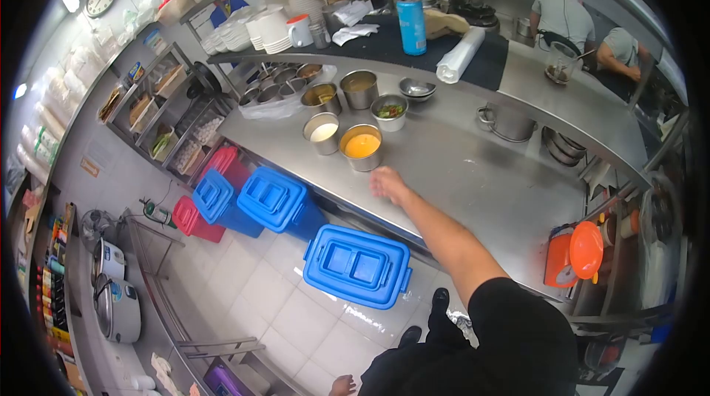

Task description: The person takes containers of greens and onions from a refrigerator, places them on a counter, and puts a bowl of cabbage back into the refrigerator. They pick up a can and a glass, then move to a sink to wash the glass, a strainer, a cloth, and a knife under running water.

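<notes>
My right hand (388, 184) reaches over the front edge of the steel counter (462, 174), fingers loosely apart and holding nothing visible. Right beside its fingertips stands a round metal pot (363, 162) containing orange sauce. To the left of that pot is a metal pot of white, creamy liquid (323, 132). Behind them are a bowl of chopped green and red vegetables (389, 110), a tall pot of brownish liquid (360, 88) and another metal pot (321, 98). My left hand (344, 386) hangs low at the bottom edge, fingers partly in view and away from any object.
Blue lidded bins (358, 266) stand on the tiled floor along the counter, red bins (198, 220) further left. An upper shelf (473, 74) holds a blue can, cups and plates. An orange kitchen scale (560, 259) sits at right. Two people (563, 15) work beyond the shelf.
</notes>
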Motion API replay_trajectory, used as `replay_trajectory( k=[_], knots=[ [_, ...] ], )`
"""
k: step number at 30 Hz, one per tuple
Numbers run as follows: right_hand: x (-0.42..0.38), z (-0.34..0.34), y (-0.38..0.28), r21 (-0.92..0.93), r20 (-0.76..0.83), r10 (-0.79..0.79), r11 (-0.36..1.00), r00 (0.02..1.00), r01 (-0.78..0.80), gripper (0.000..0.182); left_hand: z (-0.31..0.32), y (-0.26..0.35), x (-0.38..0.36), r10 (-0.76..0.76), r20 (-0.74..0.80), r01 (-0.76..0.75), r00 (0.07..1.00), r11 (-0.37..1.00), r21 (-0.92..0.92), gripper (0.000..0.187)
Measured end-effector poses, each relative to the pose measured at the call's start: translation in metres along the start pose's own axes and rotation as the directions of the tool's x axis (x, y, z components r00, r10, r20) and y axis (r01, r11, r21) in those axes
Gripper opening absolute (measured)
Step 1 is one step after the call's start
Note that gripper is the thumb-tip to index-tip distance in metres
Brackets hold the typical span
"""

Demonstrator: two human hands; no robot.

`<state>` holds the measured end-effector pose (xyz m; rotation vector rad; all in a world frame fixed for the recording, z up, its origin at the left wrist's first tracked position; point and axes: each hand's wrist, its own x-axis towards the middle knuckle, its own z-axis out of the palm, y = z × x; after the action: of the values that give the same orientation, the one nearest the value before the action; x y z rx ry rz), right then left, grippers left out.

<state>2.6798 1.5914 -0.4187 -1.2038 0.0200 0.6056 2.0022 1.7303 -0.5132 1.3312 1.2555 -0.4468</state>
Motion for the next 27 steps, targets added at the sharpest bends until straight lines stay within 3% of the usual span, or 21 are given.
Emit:
replay_trajectory(
  k=[2,5,7,9,11,13,14,16,18,20,24,26,27],
  knots=[
    [-0.032,-0.008,0.016,-0.054,0.0,0.022,0.998,1.0,-0.022,0.024,-0.01,0.004,0.034,0.037,0.078,-0.04,0.996,0.998,0.039,0.054],
    [-0.094,-0.022,0.034,-0.072,-0.007,0.084,0.994,0.996,-0.084,0.019,-0.013,0.021,0.114,-0.078,0.052,0.075,0.996,0.996,0.044,0.035],
    [-0.14,-0.034,0.039,-0.064,0.001,0.113,0.992,0.994,-0.113,0.018,-0.014,0.049,0.143,-0.026,0.079,0.014,0.997,0.987,0.16,0.035],
    [-0.178,-0.046,0.041,-0.114,-0.012,0.112,0.987,0.994,-0.112,0.023,-0.001,0.091,0.149,0.282,0.008,-0.271,0.959,0.912,0.308,0.031],
    [-0.205,-0.063,0.041,-0.139,-0.026,0.111,0.984,0.993,-0.114,0.028,0.026,0.135,0.173,0.611,-0.121,-0.527,0.783,0.754,0.393,0.029],
    [-0.224,-0.078,0.041,-0.168,-0.053,0.108,0.979,0.993,-0.115,0.03,0.066,0.232,0.119,0.682,-0.123,-0.611,0.721,0.709,0.351,0.036],
    [-0.233,-0.084,0.037,-0.176,-0.049,0.105,0.978,0.993,-0.113,0.028,0.087,0.262,0.124,0.806,-0.152,-0.74,0.572,0.588,0.327,0.036],
    [-0.251,-0.097,0.025,-0.191,-0.041,0.1,0.976,0.994,-0.106,0.026,0.13,0.343,0.093,0.919,-0.128,-0.878,0.373,0.394,0.271,0.038],
    [-0.263,-0.112,0.019,-0.198,-0.013,0.082,0.977,0.997,-0.083,0.027,0.166,0.42,0.043,0.9,-0.096,-0.882,0.425,0.436,0.181,0.038],
    [-0.274,-0.122,0.007,-0.214,-0.005,0.073,0.974,0.997,-0.072,0.029,0.197,0.483,0.043,0.972,-0.128,-0.957,0.199,0.221,0.187,0.038],
    [-0.291,-0.123,-0.042,-0.185,0.03,0.133,0.975,0.991,-0.126,0.031,0.23,0.596,-0.025,0.97,-0.17,-0.973,0.171,0.194,0.127,0.041],
    [-0.282,-0.112,-0.072,-0.223,0.095,0.06,0.974,0.994,-0.038,0.032,0.237,0.649,-0.007,0.977,-0.212,-0.982,-0.032,0.009,0.188,0.043],
    [-0.276,-0.103,-0.091,-0.241,0.125,0.025,0.97,0.992,0.006,0.033,0.242,0.67,-0.017,0.975,-0.22,-0.994,-0.037,-0.014,0.104,0.043]
  ],
)
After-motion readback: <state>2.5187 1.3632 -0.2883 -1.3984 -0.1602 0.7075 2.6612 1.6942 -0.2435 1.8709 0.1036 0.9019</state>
